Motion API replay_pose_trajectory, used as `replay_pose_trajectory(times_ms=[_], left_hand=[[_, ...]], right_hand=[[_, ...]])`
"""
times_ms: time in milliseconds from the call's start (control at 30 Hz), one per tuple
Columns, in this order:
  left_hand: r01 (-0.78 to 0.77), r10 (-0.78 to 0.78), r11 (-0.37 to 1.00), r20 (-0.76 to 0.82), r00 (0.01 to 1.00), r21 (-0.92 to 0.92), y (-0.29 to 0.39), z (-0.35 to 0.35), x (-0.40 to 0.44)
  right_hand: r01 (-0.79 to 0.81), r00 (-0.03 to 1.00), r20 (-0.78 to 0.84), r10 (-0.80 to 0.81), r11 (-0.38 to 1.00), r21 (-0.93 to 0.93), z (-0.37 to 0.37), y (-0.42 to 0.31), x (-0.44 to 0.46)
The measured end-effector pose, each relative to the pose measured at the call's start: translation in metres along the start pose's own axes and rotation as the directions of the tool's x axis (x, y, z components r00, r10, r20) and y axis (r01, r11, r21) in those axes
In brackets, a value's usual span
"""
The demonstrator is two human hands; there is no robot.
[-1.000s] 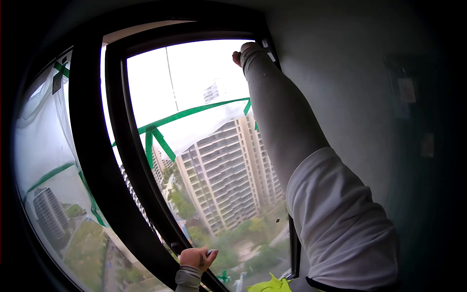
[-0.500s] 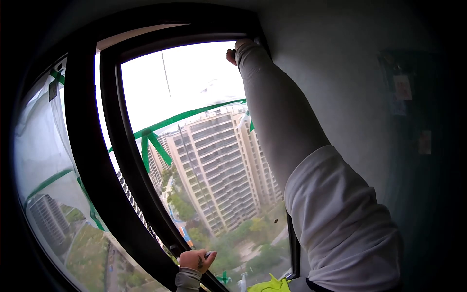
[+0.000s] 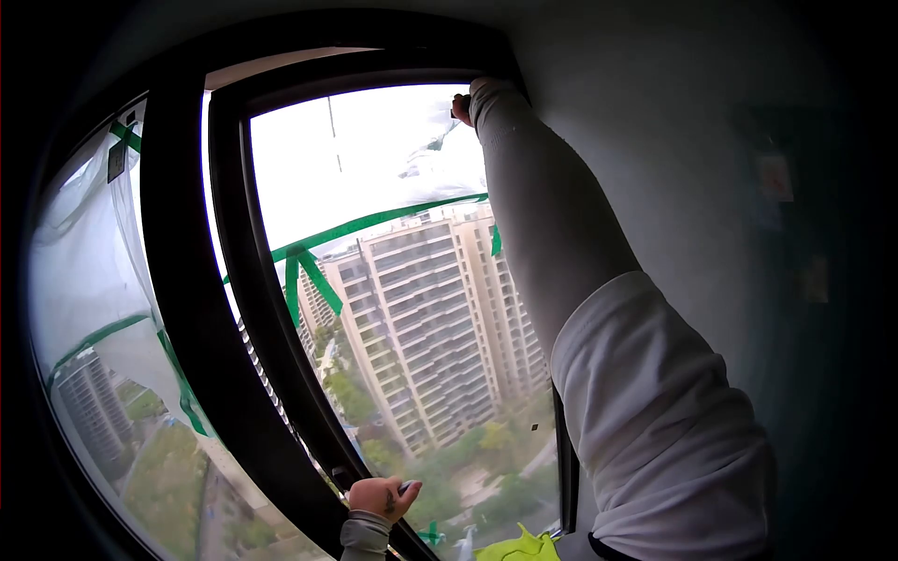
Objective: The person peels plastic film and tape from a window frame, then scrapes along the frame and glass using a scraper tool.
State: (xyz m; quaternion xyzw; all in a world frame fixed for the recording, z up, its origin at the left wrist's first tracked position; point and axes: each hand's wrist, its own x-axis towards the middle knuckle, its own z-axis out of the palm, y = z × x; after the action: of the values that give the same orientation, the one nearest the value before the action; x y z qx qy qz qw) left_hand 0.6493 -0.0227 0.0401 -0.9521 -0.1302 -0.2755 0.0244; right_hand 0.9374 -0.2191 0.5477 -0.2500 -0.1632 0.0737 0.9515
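My left hand [image 3: 383, 497] is closed on a window handle [image 3: 406, 487] at the lower part of the dark sash frame [image 3: 281, 369]. My right arm reaches up along the right side of the window. At the pane's upper right corner, my right hand [image 3: 463, 107] has its fingers curled, with a small dark thing showing at them that I cannot make out. The sleeve hides much of that hand. Clear plastic film [image 3: 440, 168] and green tape [image 3: 374, 220] run across the window near it.
A second pane [image 3: 89, 280] with film and green tape is on the left, past a thick dark post [image 3: 178, 280]. The grey wall [image 3: 673, 206] stands close on the right. A yellow-green cloth [image 3: 519, 545] is at the bottom. Tall buildings show outside.
The view has shifted slightly, moving the window a little right in the picture. The film by my right hand has changed shape. My left hand keeps its hold on the handle.
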Motion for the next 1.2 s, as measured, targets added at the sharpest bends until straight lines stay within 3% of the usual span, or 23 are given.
replay_pose_trajectory(times_ms=[433, 633, 700, 867, 1033, 1133, 1200], left_hand=[[-0.024, 0.024, 1.0, -0.009, 1.0, -0.005, 0.0, -0.002, -0.003], [-0.017, 0.012, 0.996, 0.063, 0.998, 0.09, 0.005, -0.006, 0.001], [-0.029, 0.029, 0.998, 0.009, 1.0, 0.047, 0.002, -0.002, -0.001], [-0.021, 0.019, 0.998, 0.041, 0.999, 0.053, 0.0, 0.002, 0.0], [-0.031, 0.032, 0.999, -0.012, 0.999, 0.028, 0.0, 0.007, 0.001], [-0.02, 0.021, 0.999, -0.02, 1.0, 0.039, -0.001, 0.006, -0.001], [-0.023, 0.024, 0.998, -0.026, 0.999, 0.061, 0.002, 0.004, 0.001]], right_hand=[[0.02, 0.999, -0.044, -0.017, 0.996, 0.087, -0.002, 0.006, -0.002], [0.027, 0.999, -0.043, -0.022, 0.991, 0.135, -0.025, 0.011, -0.017], [0.059, 0.997, -0.05, -0.055, 0.995, 0.085, -0.034, 0.03, -0.032], [0.126, 0.99, -0.044, -0.134, 0.98, -0.152, -0.067, 0.077, -0.035], [0.111, 0.993, 0.045, -0.105, 0.978, -0.174, -0.101, 0.076, -0.05], [-0.062, 0.997, 0.037, 0.061, 0.998, 0.028, -0.102, 0.062, -0.047], [-0.035, 0.999, 0.023, 0.036, 0.999, -0.04, -0.098, 0.06, -0.055]])
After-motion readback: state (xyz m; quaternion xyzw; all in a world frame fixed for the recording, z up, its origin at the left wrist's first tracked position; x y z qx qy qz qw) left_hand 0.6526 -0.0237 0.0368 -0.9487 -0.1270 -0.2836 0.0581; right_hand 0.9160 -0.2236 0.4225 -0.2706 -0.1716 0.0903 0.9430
